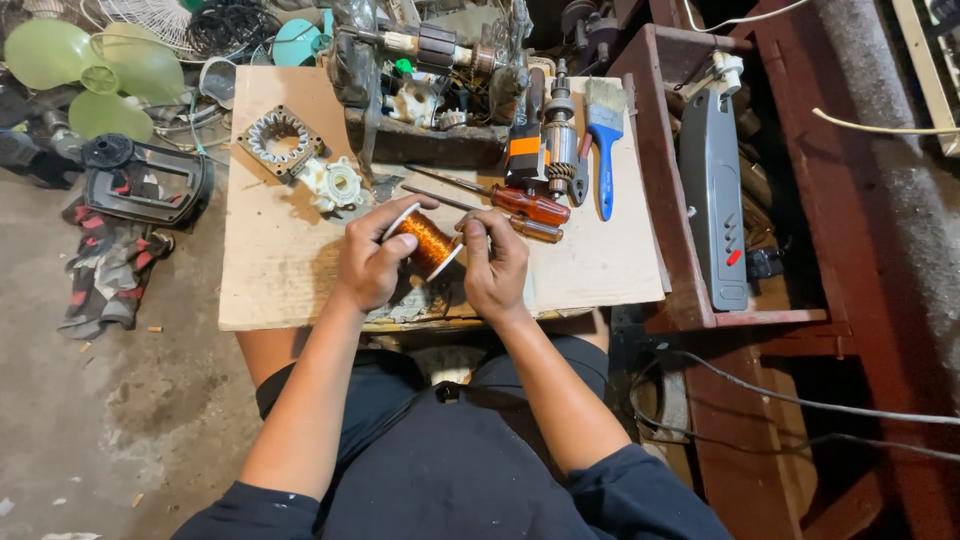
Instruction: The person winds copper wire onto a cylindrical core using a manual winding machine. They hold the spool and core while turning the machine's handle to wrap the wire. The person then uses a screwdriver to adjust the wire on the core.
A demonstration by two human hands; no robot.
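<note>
My left hand [372, 262] grips a spool of copper wire [424, 240] with white flanges, held tilted just above a low cardboard-covered work board [280, 270]. My right hand [494, 262] is closed at the spool's right flange, fingertips pinched together at its edge; whether they hold a wire end is too fine to tell. Two screwdrivers [520, 205] with amber handles lie just beyond my right hand. A metal stator ring [277, 136] and a white plastic motor part [335, 184] lie on the board to the upper left of my hands.
A blue-handled paintbrush [604, 140] and a geared armature shaft [560, 140] lie at the board's far right. A box of motor parts [430, 90] stands behind. A red wooden drawer [700, 200] holds a grey device at right. Green fan blades [90, 75] and rags lie on the floor at left.
</note>
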